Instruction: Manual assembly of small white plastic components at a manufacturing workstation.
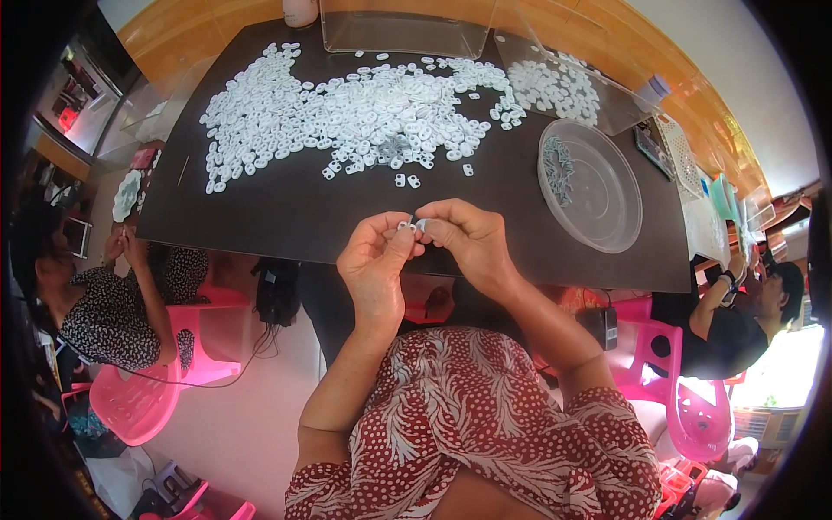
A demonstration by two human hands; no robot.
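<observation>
Both hands meet over the near edge of the dark table, fingertips almost touching. My left hand [374,260] is closed in a pinch on a small white plastic piece [404,226] with holes in it. My right hand [475,247] is pinched at the same spot, its thumb and forefinger against something small and pale that they mostly cover. Beyond the hands spreads a large heap of white oval plastic pieces [373,108], with a few grey pieces [394,146] on its near side. Two white pieces [413,182] lie loose just in front of the heap.
A round clear tub [617,238] holding grey pieces [559,169] stands right on the table [286,212]. Behind are a clear bin [407,48] and a tipped clear box with white pieces [555,87]. A phone [654,152] lies far right. People sit at left and right.
</observation>
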